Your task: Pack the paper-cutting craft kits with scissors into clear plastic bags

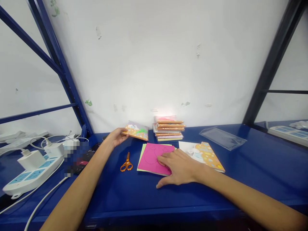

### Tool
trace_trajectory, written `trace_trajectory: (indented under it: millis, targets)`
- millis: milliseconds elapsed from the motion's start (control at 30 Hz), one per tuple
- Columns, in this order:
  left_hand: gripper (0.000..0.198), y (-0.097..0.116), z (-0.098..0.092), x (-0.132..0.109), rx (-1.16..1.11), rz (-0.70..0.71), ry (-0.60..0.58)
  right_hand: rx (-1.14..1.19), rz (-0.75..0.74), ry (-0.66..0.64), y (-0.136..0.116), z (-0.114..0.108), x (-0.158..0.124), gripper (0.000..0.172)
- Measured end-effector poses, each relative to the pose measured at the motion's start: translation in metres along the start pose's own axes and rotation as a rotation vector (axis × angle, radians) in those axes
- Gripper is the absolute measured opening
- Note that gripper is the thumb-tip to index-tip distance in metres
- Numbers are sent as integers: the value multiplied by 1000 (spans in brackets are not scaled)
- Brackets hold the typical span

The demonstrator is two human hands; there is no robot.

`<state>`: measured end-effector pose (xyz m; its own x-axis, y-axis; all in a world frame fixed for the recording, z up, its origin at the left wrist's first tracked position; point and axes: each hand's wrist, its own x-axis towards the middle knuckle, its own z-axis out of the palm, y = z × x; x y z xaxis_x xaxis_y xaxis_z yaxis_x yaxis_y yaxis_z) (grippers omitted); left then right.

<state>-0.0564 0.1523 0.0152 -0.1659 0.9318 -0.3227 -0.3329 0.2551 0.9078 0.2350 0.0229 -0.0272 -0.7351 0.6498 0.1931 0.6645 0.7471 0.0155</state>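
Observation:
My left hand pinches the left corner of a thin orange picture booklet with white and green drawings, near the wall. Over the right side of a magenta sheet with dark outline drawings lies my right hand, its thumb spread away from its other fingers. Yellow-green paper peeks out under the magenta sheet. Between both hands, orange-handled scissors rest closed on the table. Partly behind my right hand and wrist is an open booklet with a white page and an orange patterned side.
Several wrapped packs stand in a stack against the wall. A clear plastic sleeve lies at the right. On the left are a white power strip with chargers and cables, and a dark phone. Blue metal posts frame the blue table.

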Motion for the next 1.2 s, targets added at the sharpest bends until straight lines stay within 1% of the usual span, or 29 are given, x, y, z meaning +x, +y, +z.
trace_trajectory:
  millis: [100, 167, 233, 267, 300, 333, 400, 467, 500, 567, 633, 700, 800, 900, 967, 1033, 1100, 1200]
  targets:
    - [39, 15, -7, -11, -112, 54, 46, -43, 24, 5, 4, 2, 0, 74]
    - [38, 25, -11, -22, -172, 114, 67, -77, 35, 17, 7, 5, 1, 70]
    - [30, 32, -13, -38, -219, 186, 74, -115, 46, 36, 9, 7, 2, 65]
    - [22, 33, -14, -48, -235, 219, 72, -132, 54, 50, 9, 7, 2, 62]
    - [16, 32, -15, -59, -246, 247, 64, -140, 63, 64, 9, 7, 2, 60]
    - [15, 29, -15, -70, -250, 265, 51, -126, 79, 82, 10, 6, 2, 59]
    - [18, 18, -16, -94, -234, 264, 17, -6, 132, 150, 9, 2, 1, 55]
    - [22, 3, -16, -117, -205, 230, -5, 225, 206, 274, 8, -4, 0, 48]
    - [24, -5, -15, -127, -186, 196, -23, 361, 244, 354, 8, -6, -1, 44]
    - [30, -18, -13, -144, -115, 63, -51, 595, 290, 510, 7, -10, -3, 36]
    - [33, -28, -10, -153, -74, -18, -50, 736, 301, 604, 5, -12, -4, 31]
    - [34, -34, -10, -156, -42, -42, -47, 763, 267, 593, 4, -12, -5, 29]
    - [33, -38, -12, -151, 15, 2, -34, 667, 181, 483, 2, -8, -4, 32]
    - [32, -38, -14, -147, -7, -1, -36, 543, 120, 441, 4, -2, -1, 19]
    - [32, -37, -14, -146, -45, -43, -56, 518, 130, 449, 7, -1, 0, 19]
    - [32, -37, -11, -147, -52, -65, -57, 590, 154, 436, 9, -3, 1, 25]
    - [33, -38, -8, -147, -48, -91, -48, 746, 171, 382, 10, -7, 2, 34]
    - [36, -43, -4, -145, -68, -162, -83, 1044, 230, 224, 11, -11, 2, 41]
